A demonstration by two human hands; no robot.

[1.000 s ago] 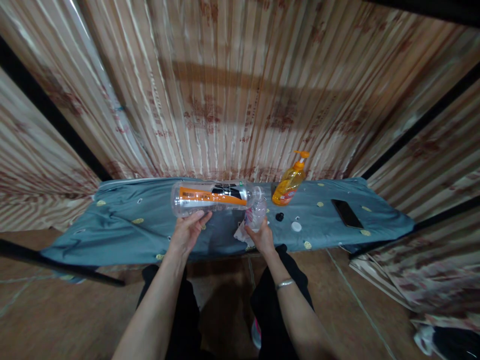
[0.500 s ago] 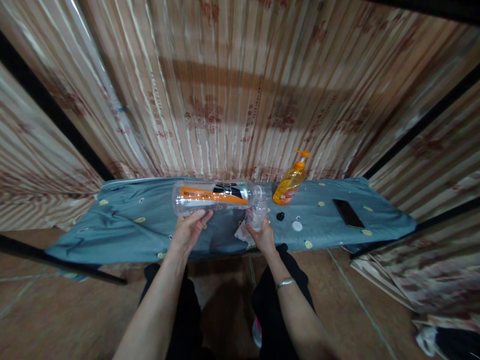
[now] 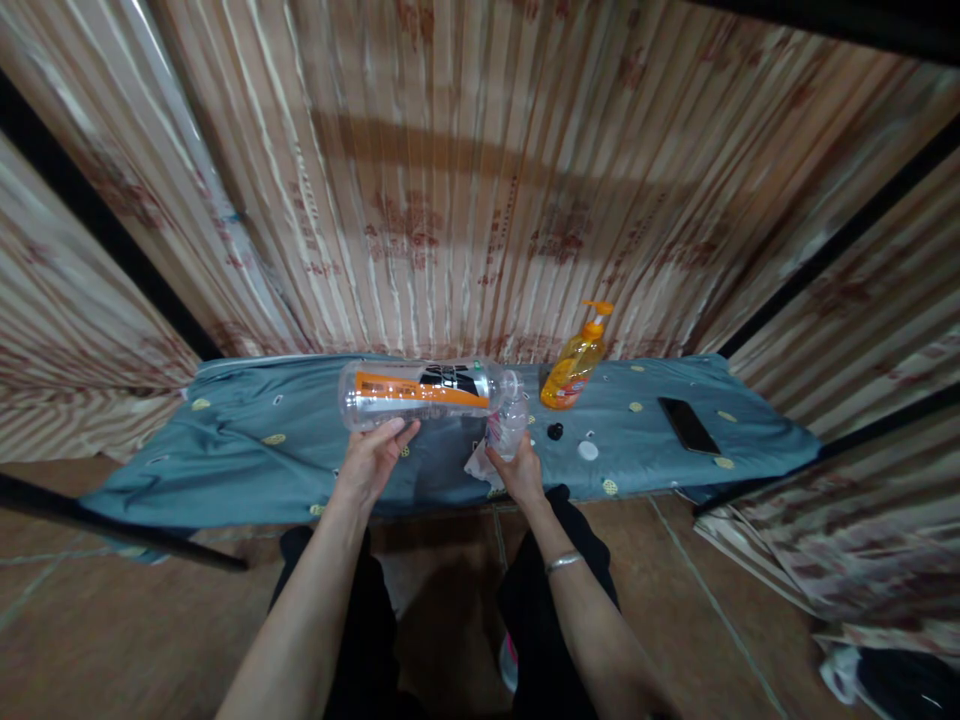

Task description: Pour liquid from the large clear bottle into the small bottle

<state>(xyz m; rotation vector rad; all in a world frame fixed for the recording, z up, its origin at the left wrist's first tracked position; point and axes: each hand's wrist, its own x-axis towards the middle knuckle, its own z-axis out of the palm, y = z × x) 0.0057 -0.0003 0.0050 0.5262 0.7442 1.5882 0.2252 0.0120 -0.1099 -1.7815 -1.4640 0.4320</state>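
My left hand (image 3: 375,455) grips a large clear bottle (image 3: 420,392) with an orange, silver and black label. This bottle lies on its side in the air, its neck pointing right. My right hand (image 3: 517,465) is closed on a smaller clear bottle (image 3: 508,420), held roughly upright. The large bottle's neck meets the small bottle's top; the exact contact is too small to tell. Whitish crumpled material (image 3: 478,465) shows beside my right fingers. Right of the hands are a black cap (image 3: 555,431) and a white round lid (image 3: 588,451).
An orange pump bottle (image 3: 574,370) stands towards the back of the blue-green cloth surface (image 3: 247,460). A black phone (image 3: 688,425) lies at the right. Striped curtains (image 3: 450,180) hang behind, and black metal bars (image 3: 112,220) run along both sides.
The whole view has shifted slightly, so things sit a little further left. Both hands keep their hold, and the bottles stay in nearly the same pose.
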